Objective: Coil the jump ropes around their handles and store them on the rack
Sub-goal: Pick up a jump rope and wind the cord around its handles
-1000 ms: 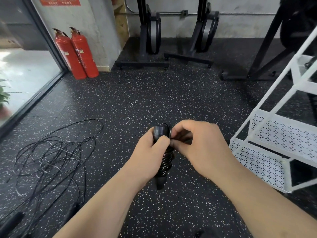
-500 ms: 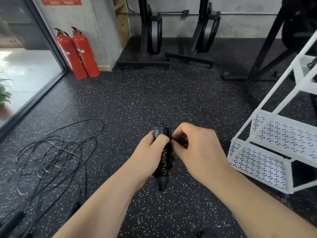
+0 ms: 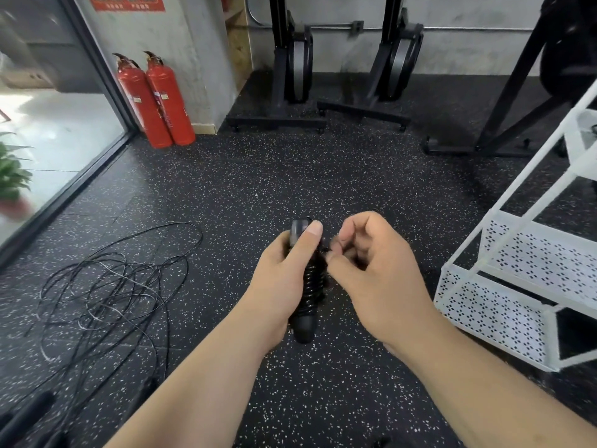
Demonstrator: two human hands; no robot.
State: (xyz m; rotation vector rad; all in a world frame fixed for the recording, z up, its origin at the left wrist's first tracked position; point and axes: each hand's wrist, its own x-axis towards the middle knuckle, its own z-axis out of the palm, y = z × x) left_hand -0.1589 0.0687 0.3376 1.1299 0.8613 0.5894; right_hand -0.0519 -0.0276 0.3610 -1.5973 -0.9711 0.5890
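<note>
Gripping coiled jump rope, left hand, thumb now higher; right hand drawn back, grasp unclear

The floor is black with many small white speckles. The coiled jump rope is all black, handle and turns alike. The loose ropes are black, a few strands pale grey. The rack is white, its panels perforated with a regular pattern of small dark holes. The two fire extinguishers are red with black nozzles. The plant is green, the wall is grey, and the sign is red.
</note>
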